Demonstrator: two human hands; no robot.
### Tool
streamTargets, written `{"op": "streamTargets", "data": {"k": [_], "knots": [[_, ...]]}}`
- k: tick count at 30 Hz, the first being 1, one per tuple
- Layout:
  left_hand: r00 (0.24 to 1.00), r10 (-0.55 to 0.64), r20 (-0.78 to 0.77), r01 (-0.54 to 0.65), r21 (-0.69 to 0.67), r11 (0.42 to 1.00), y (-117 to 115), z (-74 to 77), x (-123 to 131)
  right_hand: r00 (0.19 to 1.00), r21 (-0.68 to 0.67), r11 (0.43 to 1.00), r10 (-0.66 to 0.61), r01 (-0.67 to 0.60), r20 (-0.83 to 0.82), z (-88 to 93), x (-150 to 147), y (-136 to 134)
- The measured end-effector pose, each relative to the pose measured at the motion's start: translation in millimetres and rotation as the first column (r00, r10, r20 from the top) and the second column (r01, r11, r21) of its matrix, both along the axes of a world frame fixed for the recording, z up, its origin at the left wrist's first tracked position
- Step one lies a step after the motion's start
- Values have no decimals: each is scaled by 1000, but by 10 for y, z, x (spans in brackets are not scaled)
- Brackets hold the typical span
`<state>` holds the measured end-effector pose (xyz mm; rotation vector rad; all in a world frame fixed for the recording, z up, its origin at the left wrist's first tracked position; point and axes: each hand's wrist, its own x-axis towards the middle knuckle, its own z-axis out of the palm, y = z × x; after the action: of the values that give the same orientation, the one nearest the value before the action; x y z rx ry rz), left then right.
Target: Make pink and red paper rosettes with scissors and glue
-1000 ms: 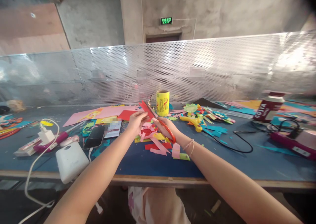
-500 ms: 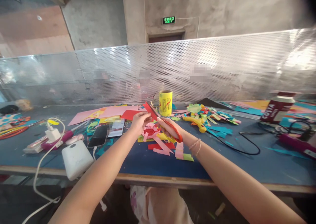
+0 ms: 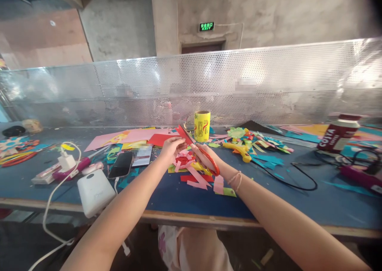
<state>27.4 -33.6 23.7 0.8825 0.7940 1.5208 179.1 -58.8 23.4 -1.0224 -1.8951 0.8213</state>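
Observation:
Over the middle of the table, my left hand [image 3: 172, 148] pinches a strip of red paper [image 3: 182, 132] that points up and away from me. My right hand [image 3: 204, 154] is closed on a pair of scissors [image 3: 213, 165] with red-orange handles. Their blades reach toward the red paper, close by the left fingertips; whether they are parted is hard to make out. Below both hands lies a heap of paper scraps [image 3: 197, 176], mostly pink and red, with some yellow and green. Behind it stands a roll with a yellow label [image 3: 202, 126].
Left of my arms are a phone [image 3: 121, 164], a white power bank [image 3: 96, 192] and cables. A yellow glue gun [image 3: 240, 151] lies at right, beside coloured scraps [image 3: 268, 141]. A Costa bottle [image 3: 338, 133] stands far right. A perforated metal screen [image 3: 167, 90] closes the back.
The view has shifted slightly, so everything sits a little further right and lower. Both hands keep nearly the same pose, with the red paper and scissors still held.

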Motion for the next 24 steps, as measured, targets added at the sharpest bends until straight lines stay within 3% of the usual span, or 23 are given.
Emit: {"op": "streamTargets", "data": {"k": [10, 16, 24], "knots": [[998, -49, 31, 49, -5, 999, 22, -11, -31, 999, -15, 1000, 15, -15, 33, -17, -9, 20], [998, -66, 13, 66, -23, 998, -1, -12, -11, 994, -160, 983, 84, -94, -67, -14, 2, 3], [996, -89, -21, 88, -43, 995, -47, 5, 24, 992, -140, 985, 87, -99, -95, -80, 12, 96]]}}
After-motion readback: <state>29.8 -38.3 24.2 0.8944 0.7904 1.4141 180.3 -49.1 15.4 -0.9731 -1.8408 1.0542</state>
